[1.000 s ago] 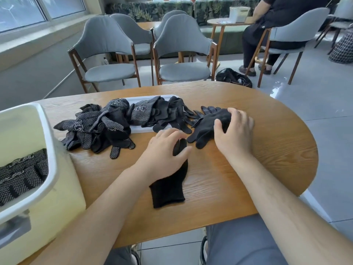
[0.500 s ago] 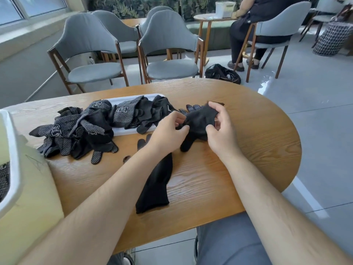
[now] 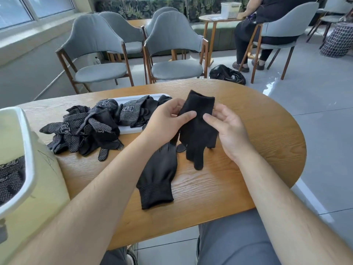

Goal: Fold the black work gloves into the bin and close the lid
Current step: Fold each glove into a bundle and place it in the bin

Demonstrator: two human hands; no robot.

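Note:
I hold one black glove [image 3: 198,129] up above the table, cuff away from me and fingers hanging toward me. My left hand [image 3: 168,119] pinches its left edge and my right hand [image 3: 227,129] grips its right edge. A second black glove [image 3: 158,176] lies flat on the wooden table [image 3: 248,150] beneath, cuff toward me. A heap of dotted black gloves [image 3: 86,131] sits to the left, partly on a white lid [image 3: 129,130]. The pale bin [image 3: 28,150] stands at the far left with folded gloves [image 3: 11,176] inside.
Grey chairs [image 3: 172,54] stand behind the table. A seated person [image 3: 267,20] is at a small round table at the back right. A black bag [image 3: 227,74] lies on the floor beyond the table's far edge.
Both hands have lifted the glove off the table and turned it cuff-up, spread between them. The other glove stays flat where it lay.

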